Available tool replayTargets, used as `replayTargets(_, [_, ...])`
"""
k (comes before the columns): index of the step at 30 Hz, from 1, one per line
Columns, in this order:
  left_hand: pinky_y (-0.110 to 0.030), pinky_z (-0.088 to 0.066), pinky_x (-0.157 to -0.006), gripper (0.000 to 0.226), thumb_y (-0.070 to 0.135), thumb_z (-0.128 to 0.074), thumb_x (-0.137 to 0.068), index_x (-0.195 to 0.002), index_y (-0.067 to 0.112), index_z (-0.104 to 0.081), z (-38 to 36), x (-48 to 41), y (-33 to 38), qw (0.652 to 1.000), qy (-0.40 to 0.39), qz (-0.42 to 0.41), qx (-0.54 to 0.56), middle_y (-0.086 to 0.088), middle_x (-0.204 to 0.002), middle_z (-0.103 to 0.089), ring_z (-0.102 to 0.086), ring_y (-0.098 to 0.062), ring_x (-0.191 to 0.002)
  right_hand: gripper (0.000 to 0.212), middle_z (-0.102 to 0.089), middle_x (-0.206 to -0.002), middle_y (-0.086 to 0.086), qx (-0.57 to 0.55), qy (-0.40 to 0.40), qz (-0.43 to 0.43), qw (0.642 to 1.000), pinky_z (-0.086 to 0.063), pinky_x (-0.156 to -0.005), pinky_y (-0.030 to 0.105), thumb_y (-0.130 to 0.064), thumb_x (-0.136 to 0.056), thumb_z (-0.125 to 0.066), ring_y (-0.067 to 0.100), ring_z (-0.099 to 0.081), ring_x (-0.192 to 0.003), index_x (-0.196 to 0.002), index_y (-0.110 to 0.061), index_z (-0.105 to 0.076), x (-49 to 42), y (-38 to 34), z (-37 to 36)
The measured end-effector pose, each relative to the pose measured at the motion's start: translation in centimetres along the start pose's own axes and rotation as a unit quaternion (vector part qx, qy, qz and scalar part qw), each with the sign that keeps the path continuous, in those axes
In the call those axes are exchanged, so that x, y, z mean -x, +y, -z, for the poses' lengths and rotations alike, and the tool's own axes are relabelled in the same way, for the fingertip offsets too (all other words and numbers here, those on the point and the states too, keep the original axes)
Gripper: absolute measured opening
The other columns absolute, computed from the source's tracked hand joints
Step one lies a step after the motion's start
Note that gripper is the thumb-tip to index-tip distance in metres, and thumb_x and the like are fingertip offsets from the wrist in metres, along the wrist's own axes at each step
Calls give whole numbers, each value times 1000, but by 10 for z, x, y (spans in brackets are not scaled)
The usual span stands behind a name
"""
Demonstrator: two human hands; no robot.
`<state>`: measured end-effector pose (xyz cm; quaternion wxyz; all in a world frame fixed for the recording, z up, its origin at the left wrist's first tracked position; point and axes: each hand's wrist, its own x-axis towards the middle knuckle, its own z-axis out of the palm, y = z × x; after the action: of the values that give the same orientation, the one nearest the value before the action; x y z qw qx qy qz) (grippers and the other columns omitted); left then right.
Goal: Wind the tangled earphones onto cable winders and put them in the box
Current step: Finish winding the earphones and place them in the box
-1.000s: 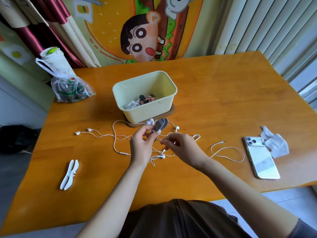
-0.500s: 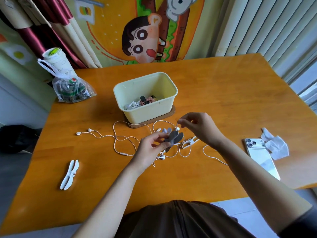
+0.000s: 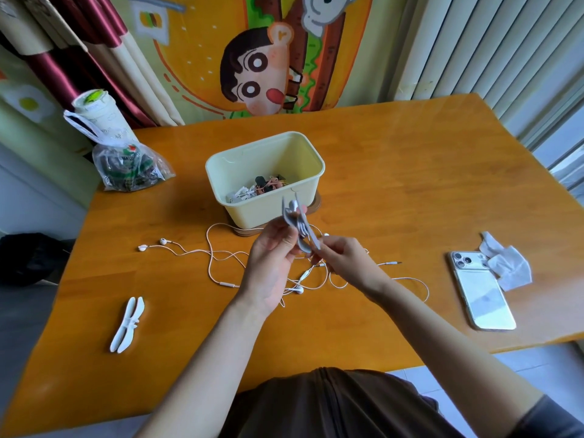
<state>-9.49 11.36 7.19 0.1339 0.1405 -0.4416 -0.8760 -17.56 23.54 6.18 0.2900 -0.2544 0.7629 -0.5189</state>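
Head view: just in front of the cream plastic box, the left hand has its grip clamped on a grey butterfly-shaped cable winder, raised upright. This likely lets the right hand, its grip pinched on the white tangled earphones, wrap the cable.

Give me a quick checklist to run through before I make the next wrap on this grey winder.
1. Grey winder gripped by left hand, lifted off the table: ok.
2. Right hand pinching the earphone cable at the winder's lower end: ok.
3. Cable seated in the winder's notch: cannot tell, fingers hide it.
4. Loose cable on the table free of tangles: not ok, loops cross.
5. Box open with room: ok.
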Motion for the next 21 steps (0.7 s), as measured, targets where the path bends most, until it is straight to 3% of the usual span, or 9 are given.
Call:
replayTargets(5, [-20,-46,-76,21,22,-61,-81,-102,20,-64,8,-5,-5,990,132,-5,-45,4,-100,-69,-60,-11,-97,28,-62,-67,-5,65,-10,20,998,-34,-50,8,-23,-98,-46,-4,-50,-50,-80,-15,-65,9,-1,-13])
replayTargets(7, [-17,-46,-70,13,18,-62,-88,-98,24,-65,15,-6,-9,978,174,-15,-113,8,-94,-70,-61,-7,-89,26,-62,-68,-5,93,-12,32,995,-35,-50,8,-22,-99,-45,-4,-51,-51,-84,-14,-66,11,-4,-15])
replayTargets(10, [-24,-49,-76,12,17,-64,-88,-94,27,-67,28,-5,-14,940,206,-46,-268,7,-95,-70,-63,-10,-92,26,-61,-69,-6,129,-22,47,990,-35,-50,9,-22,-99,-44,-5,-51,-52,-91,-12,-68,14,-11,-12])
replayTargets(14, [-17,-46,-72,13,19,-67,-86,-98,23,-68,41,-3,-20,899,187,-49,-394,9,-91,-68,-61,-7,-92,26,-58,-66,-11,173,-23,65,983,-35,-49,11,-23,-99,-45,-3,-50,-51,-92,-16,-69,10,-22,1])
replayTargets(18, [-8,-44,-67,15,16,-66,-86,-99,23,-68,36,0,-21,896,103,-20,-432,11,-92,-67,-58,-5,-85,25,-60,-67,-8,208,14,70,975,-34,-48,13,-24,-97,-48,-2,-48,-51,-87,-18,-69,-2,-27,21])
replayTargets(21, [-7,-45,-72,17,14,-65,-87,-102,22,-68,30,1,-18,903,30,-6,-429,7,-97,-69,-60,-8,-90,25,-60,-68,-8,214,40,72,973,-36,-53,10,-23,-96,-50,-7,-51,-57,-85,-16,-70,-6,-27,31])
